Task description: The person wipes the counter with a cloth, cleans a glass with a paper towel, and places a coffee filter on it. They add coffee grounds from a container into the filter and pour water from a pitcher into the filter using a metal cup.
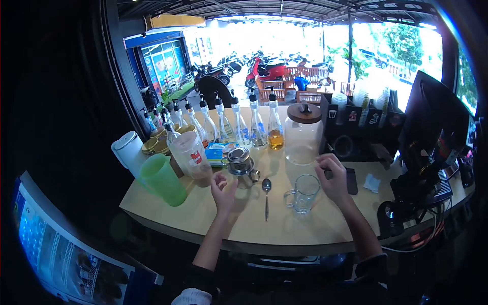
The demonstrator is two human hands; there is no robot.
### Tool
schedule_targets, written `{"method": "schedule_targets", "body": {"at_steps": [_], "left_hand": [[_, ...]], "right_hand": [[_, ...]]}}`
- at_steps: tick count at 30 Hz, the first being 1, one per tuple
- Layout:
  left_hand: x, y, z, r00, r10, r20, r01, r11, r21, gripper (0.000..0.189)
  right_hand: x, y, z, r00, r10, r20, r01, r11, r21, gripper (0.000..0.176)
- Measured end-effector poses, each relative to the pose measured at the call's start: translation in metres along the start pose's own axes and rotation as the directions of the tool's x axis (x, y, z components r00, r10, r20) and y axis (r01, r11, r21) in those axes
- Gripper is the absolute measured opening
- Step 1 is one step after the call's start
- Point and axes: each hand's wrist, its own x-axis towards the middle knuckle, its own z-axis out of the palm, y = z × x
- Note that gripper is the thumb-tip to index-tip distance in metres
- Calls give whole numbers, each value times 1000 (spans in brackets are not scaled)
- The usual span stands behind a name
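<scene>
My left hand (223,191) hovers over the counter beside a small steel pitcher (247,178), its fingers loosely bent and apart with nothing visible in them. A lidded metal coffee drip filter (239,160) sits on top of the pitcher. Just right of a clear glass mug (306,193) is my right hand (333,178), its fingers curved and apart, with no object seen in it. The mug stands upright, handle toward the left. Between the pitcher and mug lies a metal spoon (267,195), bowl pointing away from me.
Pump bottles (258,129) line the counter's back. At left stand a green jug (165,183), a clear plastic jug (192,155) and a white pitcher (131,150). A wooden-lidded glass jar (303,140), black cup holder (356,129) and folded tissue (372,183) are toward the right.
</scene>
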Motion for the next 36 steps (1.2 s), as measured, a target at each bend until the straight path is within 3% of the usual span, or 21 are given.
{"method": "schedule_targets", "body": {"at_steps": [2,4,5,6,7,9,10,13,16,20,22,24,28,32,34,35,36], "left_hand": [[14,0,-2,998,-47,36,37,967,251,74],[23,8,7,993,-4,118,-35,945,324,74],[23,21,16,960,-188,208,201,979,-45,73],[23,29,21,880,-314,355,442,815,-374,72],[30,9,20,876,-313,366,447,812,-376,72],[45,-22,21,870,-218,443,336,919,-207,65],[46,-24,21,866,-214,453,338,917,-213,65],[42,-5,19,937,-142,318,126,990,70,49],[46,-8,30,919,-177,351,221,971,-90,50],[48,30,50,895,-111,433,78,993,91,53],[41,38,74,916,-40,400,45,999,-2,54],[32,51,94,913,-123,389,68,986,153,56],[12,56,126,883,-145,445,77,983,167,65],[-4,46,145,904,-150,400,46,965,257,63],[-8,39,153,900,-156,408,42,961,273,63],[-10,35,155,893,-161,420,86,978,192,63],[-11,37,157,887,-165,432,130,985,111,62]], "right_hand": [[22,-22,27,996,-59,66,59,998,3,11],[38,-38,51,992,-60,108,62,998,-16,11],[44,-44,62,988,-86,132,86,996,-1,11],[48,-48,69,981,-112,156,111,994,15,12],[49,-50,74,982,-106,154,107,994,3,12],[49,-49,81,980,-74,184,68,997,37,12],[47,-49,80,981,-70,181,67,997,23,12],[43,-43,66,979,-42,198,44,999,-6,12],[39,-31,43,988,-11,157,18,999,-43,12],[24,-17,16,991,111,73,-111,994,6,11],[12,-7,5,972,229,45,-233,965,120,11],[1,-3,-8,968,248,36,-250,960,122,10],[-7,3,-29,955,296,8,-295,949,111,13],[5,7,-31,928,364,72,-370,926,83,23],[18,4,-22,910,367,194,-378,926,23,33],[25,7,-17,883,382,273,-385,922,-45,48],[30,10,-10,883,378,279,-383,923,-39,48]]}}
